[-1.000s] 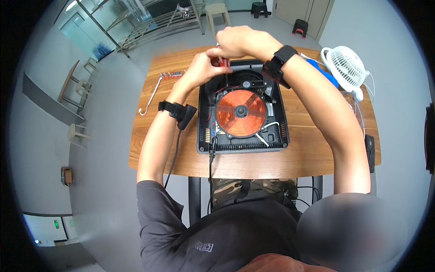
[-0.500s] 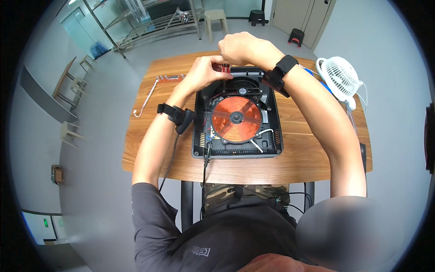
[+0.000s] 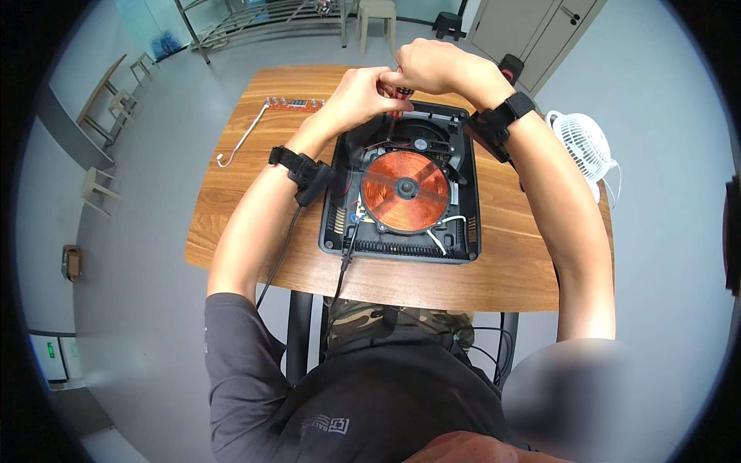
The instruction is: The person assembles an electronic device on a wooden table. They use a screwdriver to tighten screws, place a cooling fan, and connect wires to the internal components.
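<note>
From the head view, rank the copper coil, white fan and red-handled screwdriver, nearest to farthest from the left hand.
1. Red-handled screwdriver: in the left hand's grasp.
2. Copper coil: nearer the person's body and slightly right, inside the open black casing.
3. White fan: far off to the right.

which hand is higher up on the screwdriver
The right hand, closed over the top of the screwdriver; the left hand pinches it lower down.
</note>
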Motion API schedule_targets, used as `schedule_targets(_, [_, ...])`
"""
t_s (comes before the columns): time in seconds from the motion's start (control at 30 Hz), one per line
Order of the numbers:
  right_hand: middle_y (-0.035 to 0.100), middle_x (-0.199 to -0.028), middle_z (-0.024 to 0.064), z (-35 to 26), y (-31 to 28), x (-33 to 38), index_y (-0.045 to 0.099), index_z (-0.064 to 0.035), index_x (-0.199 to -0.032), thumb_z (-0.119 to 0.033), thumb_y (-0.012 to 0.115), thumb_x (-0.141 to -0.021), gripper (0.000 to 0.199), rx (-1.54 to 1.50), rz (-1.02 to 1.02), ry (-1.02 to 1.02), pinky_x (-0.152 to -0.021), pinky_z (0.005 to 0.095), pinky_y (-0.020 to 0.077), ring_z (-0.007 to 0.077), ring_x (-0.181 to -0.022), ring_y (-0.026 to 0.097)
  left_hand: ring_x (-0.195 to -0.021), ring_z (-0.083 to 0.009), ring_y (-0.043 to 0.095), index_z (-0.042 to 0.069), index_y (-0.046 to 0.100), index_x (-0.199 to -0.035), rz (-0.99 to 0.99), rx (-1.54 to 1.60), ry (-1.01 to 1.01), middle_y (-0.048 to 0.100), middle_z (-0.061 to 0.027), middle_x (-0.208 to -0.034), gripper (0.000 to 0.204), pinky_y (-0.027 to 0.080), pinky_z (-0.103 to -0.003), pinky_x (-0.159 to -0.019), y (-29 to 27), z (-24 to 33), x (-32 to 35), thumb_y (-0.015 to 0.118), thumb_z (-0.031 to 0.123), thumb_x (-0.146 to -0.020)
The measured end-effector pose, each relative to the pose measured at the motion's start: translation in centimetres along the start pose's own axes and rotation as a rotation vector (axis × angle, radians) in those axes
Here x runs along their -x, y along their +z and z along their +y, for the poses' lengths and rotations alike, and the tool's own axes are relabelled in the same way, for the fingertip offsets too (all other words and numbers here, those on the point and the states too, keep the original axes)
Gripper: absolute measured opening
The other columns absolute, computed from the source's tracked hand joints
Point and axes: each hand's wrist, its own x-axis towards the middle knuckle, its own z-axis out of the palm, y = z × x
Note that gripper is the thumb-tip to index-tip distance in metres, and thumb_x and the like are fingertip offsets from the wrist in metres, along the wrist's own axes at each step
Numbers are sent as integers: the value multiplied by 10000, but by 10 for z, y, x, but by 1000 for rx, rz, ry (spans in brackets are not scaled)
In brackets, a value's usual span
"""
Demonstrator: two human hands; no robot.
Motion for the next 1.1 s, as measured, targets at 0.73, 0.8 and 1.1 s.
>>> schedule_targets(0.73, [706,-862,253,-15,-9,0,670,5,-987,-477,595,-956,489,17,-6,-118,-740,475,554,416,-824,696,-814,-242,716,-31,717,-925,-88,191,-41,742,-161,-875,328,552,-360,-772,-7,-21,1,830,222,-750])
schedule_targets(0.8, [701,-847,252,1,3,0,635,24,-936,-450,623,-951,474,-86,19,-174,-719,484,541,422,-793,683,-794,-190,693,-17,693,-914,-70,64,18,726,-107,-833,237,539,-332,-752,-6,-14,3,782,150,-773])
schedule_targets(1.1, [714,-884,253,-21,-10,-8,681,27,-1085,-582,512,-968,643,183,-94,54,-700,451,563,407,-762,697,-795,-144,655,2,687,-905,-31,164,37,727,-90,-889,257,529,-300,-773,-1,-16,7,825,175,-774])
